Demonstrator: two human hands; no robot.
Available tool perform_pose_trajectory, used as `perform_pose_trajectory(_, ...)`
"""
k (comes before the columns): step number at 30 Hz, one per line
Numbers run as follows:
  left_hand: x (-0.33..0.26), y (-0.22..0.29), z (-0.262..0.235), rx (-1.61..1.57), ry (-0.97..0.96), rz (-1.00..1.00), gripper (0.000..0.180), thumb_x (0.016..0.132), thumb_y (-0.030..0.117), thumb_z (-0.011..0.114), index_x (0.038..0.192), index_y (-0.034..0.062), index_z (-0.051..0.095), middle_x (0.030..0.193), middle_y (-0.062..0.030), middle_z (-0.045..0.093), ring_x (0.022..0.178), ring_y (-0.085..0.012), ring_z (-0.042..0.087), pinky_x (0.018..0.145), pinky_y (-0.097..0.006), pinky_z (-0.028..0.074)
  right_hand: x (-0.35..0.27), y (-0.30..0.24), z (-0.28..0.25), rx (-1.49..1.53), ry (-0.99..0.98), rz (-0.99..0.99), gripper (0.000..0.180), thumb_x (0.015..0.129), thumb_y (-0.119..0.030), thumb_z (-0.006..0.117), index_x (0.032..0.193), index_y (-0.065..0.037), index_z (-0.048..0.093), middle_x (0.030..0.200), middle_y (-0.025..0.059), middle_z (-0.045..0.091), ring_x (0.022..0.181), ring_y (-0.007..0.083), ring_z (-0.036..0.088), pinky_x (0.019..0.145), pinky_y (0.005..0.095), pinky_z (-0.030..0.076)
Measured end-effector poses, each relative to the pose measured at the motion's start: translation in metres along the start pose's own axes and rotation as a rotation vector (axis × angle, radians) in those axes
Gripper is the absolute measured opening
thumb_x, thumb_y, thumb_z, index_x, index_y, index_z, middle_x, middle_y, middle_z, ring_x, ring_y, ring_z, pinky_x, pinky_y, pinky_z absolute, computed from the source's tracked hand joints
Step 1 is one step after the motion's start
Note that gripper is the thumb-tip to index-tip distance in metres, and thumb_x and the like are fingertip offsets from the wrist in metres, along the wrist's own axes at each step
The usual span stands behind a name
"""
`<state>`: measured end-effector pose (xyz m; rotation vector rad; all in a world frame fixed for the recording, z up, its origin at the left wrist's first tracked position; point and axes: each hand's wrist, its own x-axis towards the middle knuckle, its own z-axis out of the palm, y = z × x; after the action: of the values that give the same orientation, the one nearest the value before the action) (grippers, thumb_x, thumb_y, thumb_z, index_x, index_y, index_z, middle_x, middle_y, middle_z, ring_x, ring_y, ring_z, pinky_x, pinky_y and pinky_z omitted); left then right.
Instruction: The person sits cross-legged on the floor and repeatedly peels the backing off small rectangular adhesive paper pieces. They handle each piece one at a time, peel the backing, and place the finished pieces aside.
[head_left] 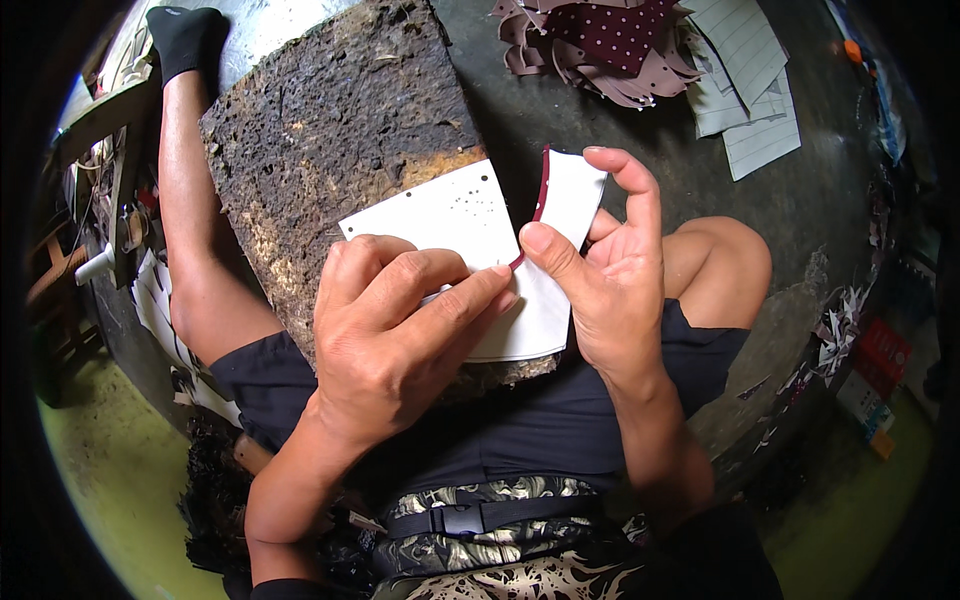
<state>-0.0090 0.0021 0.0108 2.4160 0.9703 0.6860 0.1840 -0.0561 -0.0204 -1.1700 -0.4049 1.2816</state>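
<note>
A white piece [440, 215] dotted with small dark holes lies over the near right corner of a rough, dark, worn slab [330, 120] across my lap. Along the right side of it runs a narrow maroon edge, and a curved white strip [572, 195] stands up there. My right hand [620, 270] grips this strip between thumb and fingers, its index finger at the top corner. With bent fingers, my left hand [395, 320] presses the white piece where the maroon edge meets it. The left fingertips partly hide the spot.
Beyond the slab, a heap of maroon and mauve cut pieces [610, 40] with pale dots rests on the dark floor. Lined whitish sheets [745, 90] lie to its right. White scraps [840, 325] and a red box [880, 358] sit at the far right. My legs flank the slab.
</note>
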Motion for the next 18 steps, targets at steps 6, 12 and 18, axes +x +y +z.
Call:
perform_pose_trajectory(6,0.001,0.001,0.002,0.021,0.008,0.013,0.033,0.082,0.022,0.098,0.114,0.0176,0.091,0.101,0.0039,0.074,0.089,-0.0200,0.063,0.077,-0.039,0.047,-0.003,-0.003,0.002,0.016,0.035,0.070,0.074,0.106,0.004,0.080,0.164,-0.008,0.036,0.118,0.0133,0.078,0.107,0.0132,0.075,0.091,0.0294,0.063)
perform_pose_trajectory(12,0.000,0.003,0.005,0.040,0.026,0.013,0.032,0.083,0.023,0.098,0.113,0.0169,0.090,0.101,0.0038,0.073,0.089,-0.0200,0.063,0.077,-0.039,0.046,-0.009,-0.002,0.005,-0.053,-0.003,-0.010,0.075,0.104,0.005,0.083,0.164,-0.008,0.038,0.116,0.0111,0.077,0.106,0.0126,0.075,0.092,0.0288,0.062)
perform_pose_trajectory(18,-0.002,0.001,0.006,-0.001,0.044,0.000,0.033,0.080,0.020,0.100,0.112,0.0164,0.090,0.099,0.0037,0.073,0.088,-0.0199,0.063,0.077,-0.039,0.046,-0.002,-0.001,-0.004,-0.033,-0.022,0.017,0.075,0.103,0.005,0.084,0.162,-0.010,0.040,0.113,0.0112,0.078,0.100,0.0134,0.077,0.089,0.0303,0.065)
